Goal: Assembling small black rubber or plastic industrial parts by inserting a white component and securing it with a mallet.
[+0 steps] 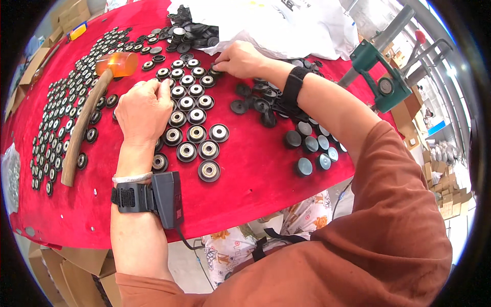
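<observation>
Rows of metal ball bearings seated in black round caps (197, 134) lie on a red cloth in front of me. My left hand (146, 110) is closed over the left side of these rows, thumb and fingertips together beside a bearing; anything between them is hidden. At the far right end of the rows, my right hand (241, 59) pinches a small dark round piece (215, 71), partly covered by the fingers. A mallet with an orange head (117, 64) and a wooden handle (84, 130) lies left of my left hand.
More capped bearings (61, 110) cover the left of the red-covered table (245, 199). Loose black caps (261, 97) and grey-topped discs (309, 144) lie to the right, more black parts (189, 33) at the back. A white plastic bag (286, 30) and a green press (378, 77) stand beyond.
</observation>
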Available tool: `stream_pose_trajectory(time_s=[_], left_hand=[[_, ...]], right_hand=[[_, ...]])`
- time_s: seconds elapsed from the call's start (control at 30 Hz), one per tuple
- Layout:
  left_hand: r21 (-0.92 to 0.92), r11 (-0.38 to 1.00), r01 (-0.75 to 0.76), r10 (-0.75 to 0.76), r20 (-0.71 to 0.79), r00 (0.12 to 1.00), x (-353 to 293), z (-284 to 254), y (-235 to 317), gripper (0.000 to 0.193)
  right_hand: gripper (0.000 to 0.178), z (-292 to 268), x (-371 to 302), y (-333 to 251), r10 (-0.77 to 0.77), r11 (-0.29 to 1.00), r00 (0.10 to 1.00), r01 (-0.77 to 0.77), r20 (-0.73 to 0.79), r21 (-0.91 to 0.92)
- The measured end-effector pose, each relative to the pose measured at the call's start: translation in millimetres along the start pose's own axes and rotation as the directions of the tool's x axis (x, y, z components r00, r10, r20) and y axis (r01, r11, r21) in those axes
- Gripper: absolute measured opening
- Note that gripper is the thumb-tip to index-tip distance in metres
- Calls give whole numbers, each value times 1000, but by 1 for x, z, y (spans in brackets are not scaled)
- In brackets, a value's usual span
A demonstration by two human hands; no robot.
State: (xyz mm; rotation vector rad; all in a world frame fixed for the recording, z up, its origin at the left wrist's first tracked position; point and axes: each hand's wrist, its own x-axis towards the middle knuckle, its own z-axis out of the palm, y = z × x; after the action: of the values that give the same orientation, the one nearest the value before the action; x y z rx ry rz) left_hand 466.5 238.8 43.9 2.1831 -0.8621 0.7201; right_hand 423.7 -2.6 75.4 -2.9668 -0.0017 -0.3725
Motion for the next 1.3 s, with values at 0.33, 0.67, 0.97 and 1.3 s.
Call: stream_pose_trajectory(time_s=[0.33,0.67,0.97,1.3], left_hand=[[-8,1000,1,-1,-3,1000,-1,1,-2,23],[29,998,57,-58,39,998,-1,-1,-3,25],[28,999,-18,18,2,1000,2,1,1,25],[18,1000,-13,13,6,1000,0,0,-2,24]], right_hand=[[17,14,-9,-12,-205,942,975,221,89,-253],[14,0,-11,-33,-63,895,942,200,330,-399],[31,-11,-4,-9,15,978,993,11,121,-211],[32,-70,-168,-62,-219,962,948,249,230,-114]])
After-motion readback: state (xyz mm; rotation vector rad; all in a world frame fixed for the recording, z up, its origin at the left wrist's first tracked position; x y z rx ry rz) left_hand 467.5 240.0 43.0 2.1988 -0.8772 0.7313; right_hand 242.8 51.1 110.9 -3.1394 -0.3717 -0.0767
